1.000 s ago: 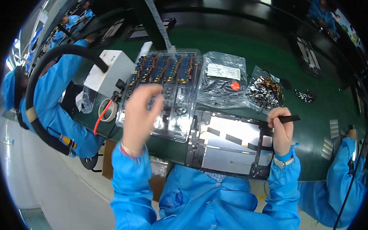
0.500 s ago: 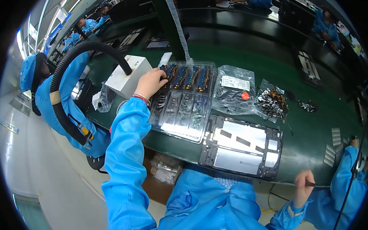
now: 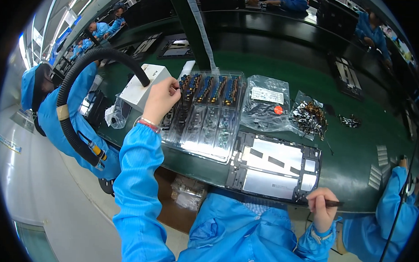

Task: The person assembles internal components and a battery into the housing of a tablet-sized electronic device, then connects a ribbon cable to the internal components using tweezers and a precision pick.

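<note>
A long green workbench [image 3: 351,154] runs through a factory hall, other blue-clad workers seated along it. A thick black ribbed hose [image 3: 69,107] arcs at the left beside a white box [image 3: 139,89]. Crinkled clear bags [image 3: 266,103] of small parts lie behind a flat grey metal frame [image 3: 275,168]. The left hand [image 3: 160,99] has its fingers curled at the far left corner of a clear, glossy plastic tray [image 3: 205,114] — rows of small blue-and-gold parts inside. The right hand [image 3: 321,209] grips a slim dark tool [image 3: 329,203] at the frame's near edge.
</note>
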{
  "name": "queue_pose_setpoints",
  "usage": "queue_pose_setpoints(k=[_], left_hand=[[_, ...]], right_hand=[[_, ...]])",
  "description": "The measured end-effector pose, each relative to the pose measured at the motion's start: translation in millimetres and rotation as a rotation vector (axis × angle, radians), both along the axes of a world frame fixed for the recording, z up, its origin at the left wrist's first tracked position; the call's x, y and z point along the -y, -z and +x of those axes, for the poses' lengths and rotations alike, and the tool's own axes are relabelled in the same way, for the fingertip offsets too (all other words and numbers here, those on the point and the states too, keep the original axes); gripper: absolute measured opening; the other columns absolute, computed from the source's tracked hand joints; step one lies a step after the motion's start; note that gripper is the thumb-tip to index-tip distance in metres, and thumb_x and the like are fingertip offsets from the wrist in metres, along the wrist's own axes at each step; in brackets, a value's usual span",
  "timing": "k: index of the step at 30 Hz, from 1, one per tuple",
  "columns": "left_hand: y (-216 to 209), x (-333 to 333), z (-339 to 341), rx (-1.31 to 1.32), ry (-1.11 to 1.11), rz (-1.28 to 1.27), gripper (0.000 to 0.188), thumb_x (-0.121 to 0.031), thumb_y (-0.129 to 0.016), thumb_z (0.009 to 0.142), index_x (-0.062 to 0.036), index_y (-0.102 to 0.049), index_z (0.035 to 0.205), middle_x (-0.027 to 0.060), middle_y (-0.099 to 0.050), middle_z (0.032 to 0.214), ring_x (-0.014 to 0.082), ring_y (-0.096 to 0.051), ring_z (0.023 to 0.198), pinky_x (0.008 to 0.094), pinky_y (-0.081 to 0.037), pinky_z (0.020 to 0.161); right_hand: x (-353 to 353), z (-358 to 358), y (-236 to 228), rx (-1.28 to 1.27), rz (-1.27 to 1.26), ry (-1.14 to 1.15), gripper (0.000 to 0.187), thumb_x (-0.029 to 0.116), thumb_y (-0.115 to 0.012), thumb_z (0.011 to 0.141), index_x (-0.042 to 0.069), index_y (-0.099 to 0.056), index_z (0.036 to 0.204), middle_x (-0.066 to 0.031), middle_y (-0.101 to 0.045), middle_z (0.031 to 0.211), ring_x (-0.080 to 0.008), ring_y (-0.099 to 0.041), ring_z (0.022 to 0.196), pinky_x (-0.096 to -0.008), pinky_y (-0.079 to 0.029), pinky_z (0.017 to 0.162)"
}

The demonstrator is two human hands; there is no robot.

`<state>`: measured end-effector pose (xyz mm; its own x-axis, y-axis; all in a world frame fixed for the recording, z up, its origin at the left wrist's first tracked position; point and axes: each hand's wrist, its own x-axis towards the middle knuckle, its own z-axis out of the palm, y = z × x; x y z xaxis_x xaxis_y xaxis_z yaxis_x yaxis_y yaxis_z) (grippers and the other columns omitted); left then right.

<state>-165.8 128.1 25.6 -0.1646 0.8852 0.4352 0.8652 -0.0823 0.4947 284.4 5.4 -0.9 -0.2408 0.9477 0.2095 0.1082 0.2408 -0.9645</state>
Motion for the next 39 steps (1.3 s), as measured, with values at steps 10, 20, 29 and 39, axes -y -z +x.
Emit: queue_pose_setpoints(k=[10,20,29,39], left_hand=[[-35,123,137,-0.335,0.640,0.359,0.022,0.001,-0.060,0.065,-0.0026,-0.065,0.087,0.0059,-0.061,0.084,0.0157,-0.060,0.071,0.0257,-0.050,0.057],[-9,139,185,-0.157,0.739,0.352,0.022,-0.010,-0.068,0.071,-0.0019,-0.064,0.090,0.0063,-0.060,0.087,0.0188,-0.059,0.072,0.0261,-0.050,0.060],[-19,124,186,-0.033,0.536,0.180,0.025,0.001,-0.069,0.066,-0.0032,-0.062,0.090,0.0073,-0.062,0.088,0.0236,-0.060,0.074,0.0315,-0.047,0.062],[-12,146,161,-0.325,0.473,0.321,0.024,-0.008,-0.066,0.063,-0.0064,-0.063,0.087,0.0017,-0.061,0.089,0.0152,-0.055,0.066,0.0271,-0.042,0.058]], right_hand=[[-18,-98,-12,-0.512,-0.494,-0.440,0.029,0.015,-0.049,0.089,-0.003,-0.057,0.110,-0.0080,-0.062,0.088,-0.0105,-0.056,0.074,-0.0211,-0.044,0.067],[-19,-98,-12,-0.372,-0.618,-0.179,0.017,0.002,-0.061,0.079,-0.002,-0.063,0.096,-0.0084,-0.066,0.085,-0.0107,-0.061,0.069,-0.0214,-0.048,0.057],[-9,-104,-16,0.003,0.125,0.058,0.017,0.000,-0.068,0.070,0.001,-0.065,0.086,-0.0100,-0.065,0.076,-0.0173,-0.062,0.062,-0.0268,-0.046,0.051],[-2,-125,-15,0.193,0.350,-0.049,0.018,-0.002,-0.068,0.064,0.002,-0.064,0.082,-0.0120,-0.062,0.070,-0.0256,-0.062,0.062,-0.0308,-0.048,0.054]])
